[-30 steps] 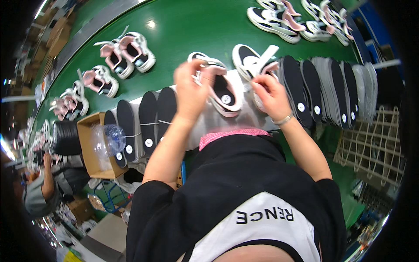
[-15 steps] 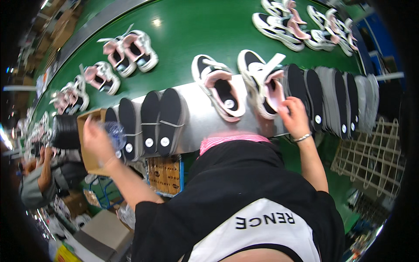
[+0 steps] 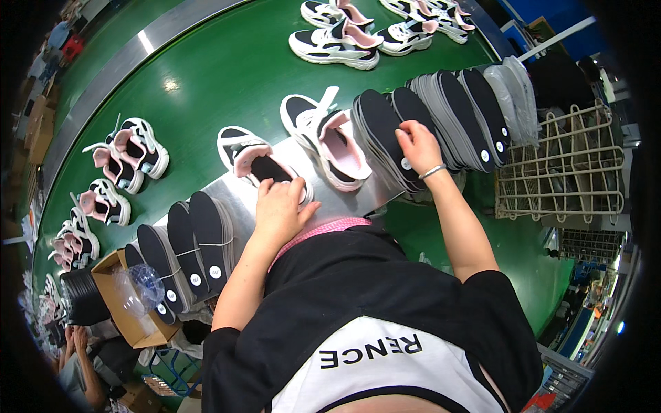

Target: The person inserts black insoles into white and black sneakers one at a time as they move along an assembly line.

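Observation:
Two white, black and pink sneakers stand side by side before me, soles down. My left hand (image 3: 279, 215) is at the heel of the left sneaker (image 3: 242, 153), its fingers bent over the collar and the thumb beside it; the hand partly hides the heel. Inside the right sneaker (image 3: 344, 157) a pale pink lining shows. To its right, my right hand (image 3: 420, 148) hovers over or touches stacked black insoles (image 3: 379, 127). Its fingers are half bent, with a small gap at the thumb and nothing visible between them.
More insoles (image 3: 200, 234) stand at the left, beside a cardboard box (image 3: 148, 329) with a clear plastic container (image 3: 141, 289). Other sneakers (image 3: 337, 48) sit on the green surface (image 3: 220, 69). A wire rack (image 3: 551, 165) is at the right; a person's arm (image 3: 86, 365) shows lower left.
My view has turned, shifting the scene leftward. My left hand has left the clear plastic container by the box and come to the left sneaker's heel. My right hand moved from the right sneaker to the insoles.

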A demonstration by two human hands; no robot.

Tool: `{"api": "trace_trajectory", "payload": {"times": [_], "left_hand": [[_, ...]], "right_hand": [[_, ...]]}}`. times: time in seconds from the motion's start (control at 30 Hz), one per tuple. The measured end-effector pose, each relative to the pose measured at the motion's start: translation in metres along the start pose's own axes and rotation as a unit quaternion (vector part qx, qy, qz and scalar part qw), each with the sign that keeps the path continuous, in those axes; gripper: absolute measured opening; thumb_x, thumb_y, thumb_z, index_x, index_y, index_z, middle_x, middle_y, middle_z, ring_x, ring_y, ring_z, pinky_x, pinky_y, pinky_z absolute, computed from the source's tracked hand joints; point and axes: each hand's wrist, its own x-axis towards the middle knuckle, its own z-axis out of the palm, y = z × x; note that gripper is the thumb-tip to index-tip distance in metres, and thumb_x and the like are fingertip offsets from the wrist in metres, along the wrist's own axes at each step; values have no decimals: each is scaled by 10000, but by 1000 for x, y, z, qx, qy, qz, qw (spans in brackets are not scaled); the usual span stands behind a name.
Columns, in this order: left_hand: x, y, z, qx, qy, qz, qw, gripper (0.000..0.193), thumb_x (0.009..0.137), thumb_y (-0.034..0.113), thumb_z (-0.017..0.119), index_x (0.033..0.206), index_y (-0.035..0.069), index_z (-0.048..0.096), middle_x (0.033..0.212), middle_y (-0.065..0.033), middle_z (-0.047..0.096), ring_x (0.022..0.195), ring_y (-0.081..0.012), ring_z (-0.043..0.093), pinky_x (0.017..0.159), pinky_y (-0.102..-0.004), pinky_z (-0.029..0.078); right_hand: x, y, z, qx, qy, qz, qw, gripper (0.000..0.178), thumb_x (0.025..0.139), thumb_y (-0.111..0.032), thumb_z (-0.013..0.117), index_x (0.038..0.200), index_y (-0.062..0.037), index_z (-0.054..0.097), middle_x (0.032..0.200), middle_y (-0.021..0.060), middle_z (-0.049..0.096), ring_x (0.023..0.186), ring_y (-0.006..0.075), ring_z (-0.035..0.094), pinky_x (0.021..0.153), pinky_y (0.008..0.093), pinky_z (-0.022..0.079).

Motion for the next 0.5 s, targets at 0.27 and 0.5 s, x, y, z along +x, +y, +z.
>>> {"api": "trace_trajectory", "payload": {"times": [0.27, 0.5], "left_hand": [[-21, -23, -28, -64, -32, -27, 997, 237, 707, 271, 598, 784, 48, 572, 666, -86, 548, 639, -260, 543, 603, -353, 419], [54, 7, -7, -212, 154, 2, 965, 583, 709, 195, 616, 1182, -6, 339, 1066, -213, 468, 981, -333, 463, 831, -376, 382]], "right_hand": [[8, 63, -7, -236, -15, 126, 963, 409, 670, -362, 649, 936, -91, 494, 936, 106, 540, 900, 292, 516, 730, 425, 429], [14, 44, -31, -256, 33, 107, 960, 336, 676, -359, 632, 853, -89, 537, 879, 110, 572, 811, 289, 554, 669, 400, 431]]}}
